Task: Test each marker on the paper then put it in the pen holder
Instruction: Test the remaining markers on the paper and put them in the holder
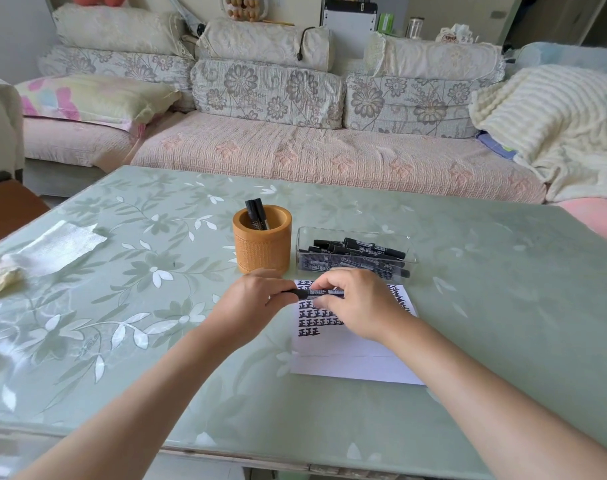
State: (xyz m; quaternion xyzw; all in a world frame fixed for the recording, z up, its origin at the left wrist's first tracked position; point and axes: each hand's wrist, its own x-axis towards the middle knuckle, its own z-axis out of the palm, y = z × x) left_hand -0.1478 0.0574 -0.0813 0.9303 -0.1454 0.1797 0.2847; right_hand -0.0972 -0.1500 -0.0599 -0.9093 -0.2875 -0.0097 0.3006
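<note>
Head view first and only: gripping a black marker [317, 293] from both ends, level and crosswise, just above the top of the paper [350, 358]. On the left end, left hand [252, 299], fingers curled round the dark tip of the barrel. On the right end, right hand [357, 303], thumb and fingertips pinched on the printed label. Cannot tell whether the cap is on or coming off, hidden under the fingers.

Under both hands, paper flat on the desk [156, 271], thick black test strokes in rows across its upper part, lower part blank.

Just behind the left hand, a round orange pen holder [262, 244], upright, with two markers [257, 213] standing in it, leaning toward the back rim. Just beside it on the right, a clear tray [330, 234], loose markers [361, 252] heaped lengthwise inside, its front wall near the paper's top edge.

Far out at the left of the desk, a crumpled pale cloth [52, 249]. Beyond the desk, a sofa [295, 150] with floral cushions and a cream blanket at its right end.
</note>
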